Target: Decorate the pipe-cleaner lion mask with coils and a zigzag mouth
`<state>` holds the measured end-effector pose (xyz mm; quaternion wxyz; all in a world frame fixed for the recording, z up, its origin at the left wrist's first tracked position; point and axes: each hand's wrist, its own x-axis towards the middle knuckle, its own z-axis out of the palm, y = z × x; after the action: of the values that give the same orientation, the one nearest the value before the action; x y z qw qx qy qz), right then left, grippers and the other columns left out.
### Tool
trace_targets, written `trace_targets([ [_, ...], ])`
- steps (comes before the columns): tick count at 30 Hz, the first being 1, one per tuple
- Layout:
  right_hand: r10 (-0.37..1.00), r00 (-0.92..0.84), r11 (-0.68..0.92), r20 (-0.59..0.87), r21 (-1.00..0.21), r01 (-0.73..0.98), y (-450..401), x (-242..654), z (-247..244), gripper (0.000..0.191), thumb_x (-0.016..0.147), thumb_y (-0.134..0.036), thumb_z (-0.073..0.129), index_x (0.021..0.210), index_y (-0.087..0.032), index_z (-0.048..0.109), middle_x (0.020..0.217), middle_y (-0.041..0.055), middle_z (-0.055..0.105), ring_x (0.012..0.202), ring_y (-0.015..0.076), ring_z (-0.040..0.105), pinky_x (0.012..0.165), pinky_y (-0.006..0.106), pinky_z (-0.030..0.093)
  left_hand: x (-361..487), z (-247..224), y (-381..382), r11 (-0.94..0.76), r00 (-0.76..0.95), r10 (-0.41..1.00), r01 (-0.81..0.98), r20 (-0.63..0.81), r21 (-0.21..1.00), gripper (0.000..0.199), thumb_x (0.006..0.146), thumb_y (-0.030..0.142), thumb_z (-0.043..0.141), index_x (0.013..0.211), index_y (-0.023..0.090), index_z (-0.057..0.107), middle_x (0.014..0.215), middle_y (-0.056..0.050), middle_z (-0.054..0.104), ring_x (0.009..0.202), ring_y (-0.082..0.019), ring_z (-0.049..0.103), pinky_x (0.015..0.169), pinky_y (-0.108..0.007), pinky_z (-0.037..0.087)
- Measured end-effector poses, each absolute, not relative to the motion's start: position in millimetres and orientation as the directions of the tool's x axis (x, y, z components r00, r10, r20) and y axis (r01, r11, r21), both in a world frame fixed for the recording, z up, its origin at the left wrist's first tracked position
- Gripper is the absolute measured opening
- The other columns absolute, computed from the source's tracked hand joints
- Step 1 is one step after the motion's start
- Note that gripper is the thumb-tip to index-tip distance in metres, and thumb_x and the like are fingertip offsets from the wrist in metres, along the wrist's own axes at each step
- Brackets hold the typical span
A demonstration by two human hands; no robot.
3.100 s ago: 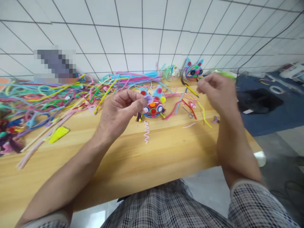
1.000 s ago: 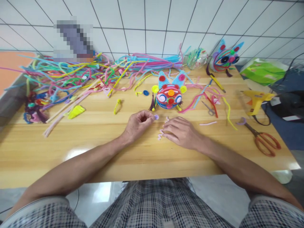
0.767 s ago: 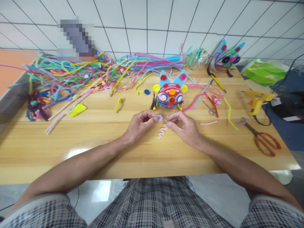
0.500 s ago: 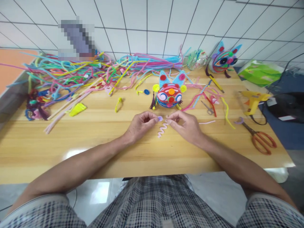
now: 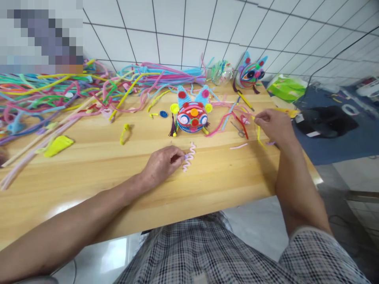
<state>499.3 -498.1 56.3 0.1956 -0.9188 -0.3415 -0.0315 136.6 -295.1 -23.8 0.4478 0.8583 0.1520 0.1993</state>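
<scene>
My left hand (image 5: 166,163) pinches a small purple coiled pipe cleaner (image 5: 186,156) between thumb and fingertips, just above the table. Right beside it lies a wavy pale pink pipe cleaner (image 5: 190,156). Away to the right, my right hand (image 5: 274,124) has its fingers curled together, and whatever they may hold is hidden. Behind that hand part of the yellow glue gun (image 5: 289,113) shows. A lion-head figure (image 5: 194,118) with blue ears, button-like eyes and yellow discs at its sides stands beyond my left hand.
Loose pipe cleaners (image 5: 115,94) crowd the back and left. Small scissors (image 5: 240,132), a yellow pipe-cleaner piece (image 5: 124,133) and a yellow balloon-like piece (image 5: 58,146) lie around. A second lion head (image 5: 250,73) and a clear ball (image 5: 221,73) stand at the back.
My right hand has left the pink wavy piece and moved far right to the glue gun. My left hand still pinches the purple coil, now nearer the pink piece. The view has turned right.
</scene>
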Motion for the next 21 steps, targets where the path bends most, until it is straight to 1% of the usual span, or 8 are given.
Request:
trace_targets([
  [5,0.765,0.631,-0.531,0.124,-0.432,0.729,-489,472,53,0.009,0.09,-0.03,0.072,0.093,-0.024,0.079,0.093,0.0061,0.082,0.084,0.0248,0.074,0.082,0.038,0.056,138,-21,-294,-0.296,0.799,0.59,0.086,0.111,0.951,0.02,0.091,0.038,0.077,0.082,0.02,0.076,0.072,-0.004,0.073,0.061,-0.014,0.055,0.057,-0.026,0.041],
  [7,0.815,0.571,-0.501,0.094,-0.381,0.777,-485,464,51,0.01,0.09,-0.031,0.07,0.093,-0.027,0.079,0.089,0.0048,0.081,0.084,0.026,0.075,0.082,0.039,0.056,138,-20,-294,-0.226,0.779,0.622,0.078,0.082,0.971,0.024,0.088,0.042,0.081,0.08,0.019,0.076,0.069,-0.003,0.069,0.059,-0.013,0.05,0.055,-0.026,0.037],
  [9,0.833,0.547,-0.508,0.082,-0.279,0.815,-483,464,46,0.009,0.091,-0.033,0.07,0.091,-0.028,0.078,0.089,0.0057,0.08,0.087,0.0283,0.075,0.084,0.041,0.056,139,-19,-294,-0.164,0.763,0.644,0.065,0.057,0.984,0.028,0.085,0.045,0.085,0.078,0.019,0.076,0.068,-0.002,0.068,0.058,-0.012,0.048,0.053,-0.026,0.035],
  [12,0.801,0.596,-0.586,0.06,-0.125,0.801,-481,476,34,0.009,0.089,-0.033,0.07,0.084,-0.027,0.074,0.088,0.008,0.079,0.088,0.0299,0.073,0.082,0.042,0.055,140,-17,-294,-0.078,0.757,0.653,0.033,0.026,0.996,0.031,0.082,0.048,0.09,0.079,0.02,0.078,0.07,-0.003,0.069,0.059,-0.013,0.048,0.052,-0.026,0.033],
  [14,0.772,0.635,-0.634,0.006,-0.057,0.771,-481,484,26,0.009,0.086,-0.034,0.072,0.083,-0.026,0.072,0.087,0.008,0.078,0.086,0.0294,0.071,0.077,0.039,0.052,141,-17,-294,-0.037,0.757,0.653,0.013,0.014,0.999,0.033,0.08,0.05,0.092,0.079,0.019,0.078,0.073,-0.003,0.07,0.061,-0.013,0.05,0.053,-0.026,0.035],
  [17,0.746,0.662,-0.665,-0.071,-0.029,0.746,-482,486,22,0.009,0.086,-0.033,0.073,0.085,-0.024,0.07,0.087,0.007,0.077,0.084,0.0279,0.07,0.071,0.035,0.046,143,-16,-294,0.003,0.749,0.662,0.0,-0.001,1.0,0.037,0.077,0.051,0.094,0.078,0.019,0.077,0.073,-0.002,0.07,0.063,-0.012,0.052,0.056,-0.025,0.038],
  [19,0.749,0.653,-0.66,-0.11,-0.038,0.75,-482,484,24,0.007,0.087,-0.028,0.072,0.084,-0.024,0.068,0.086,0.0062,0.076,0.082,0.0263,0.068,0.07,0.034,0.042,144,-16,-293,0.017,0.744,0.668,-0.001,-0.011,1.0,0.038,0.076,0.052,0.094,0.078,0.018,0.076,0.072,-0.001,0.07,0.064,-0.012,0.053,0.058,-0.025,0.041],
  [21,0.765,0.628,-0.639,-0.146,-0.046,0.768,-482,480,28,0.01,0.088,-0.023,0.071,0.08,-0.024,0.065,0.085,0.0062,0.075,0.079,0.0246,0.065,0.069,0.034,0.04,145,-16,-292,0.025,0.745,0.667,-0.002,-0.015,1.0,0.039,0.077,0.052,0.093,0.078,0.018,0.076,0.075,-0.002,0.071,0.067,-0.013,0.056,0.063,-0.026,0.044],
])
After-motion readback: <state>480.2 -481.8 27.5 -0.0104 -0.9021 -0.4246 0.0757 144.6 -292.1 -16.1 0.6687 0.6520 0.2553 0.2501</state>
